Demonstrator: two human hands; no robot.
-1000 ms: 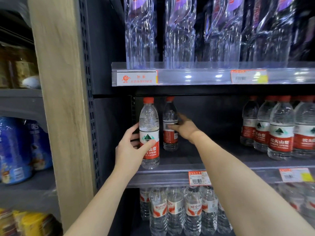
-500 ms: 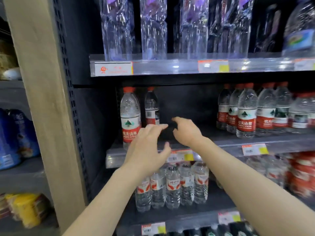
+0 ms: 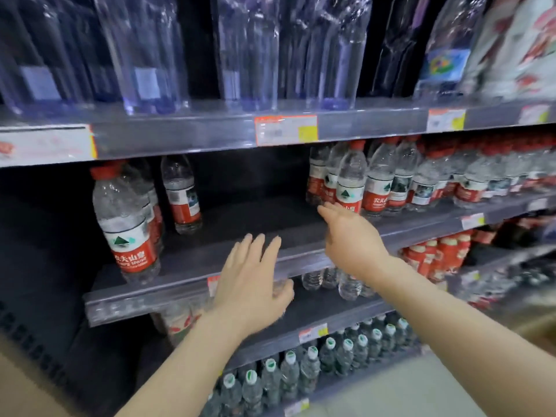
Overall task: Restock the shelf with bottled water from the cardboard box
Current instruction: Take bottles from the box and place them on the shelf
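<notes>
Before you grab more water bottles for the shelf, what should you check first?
1. Left hand empty: ok, open and holding nothing.
2. Right hand empty: ok, open, fingers spread near the red-label bottles on the right.
3. Room on the shelf: ok, a wide bare gap in the middle.
4. Front bottle on the left standing upright: ok.
5. Bottle behind it standing upright: ok.
6. Cardboard box within reach: cannot tell, it is out of view.
</notes>
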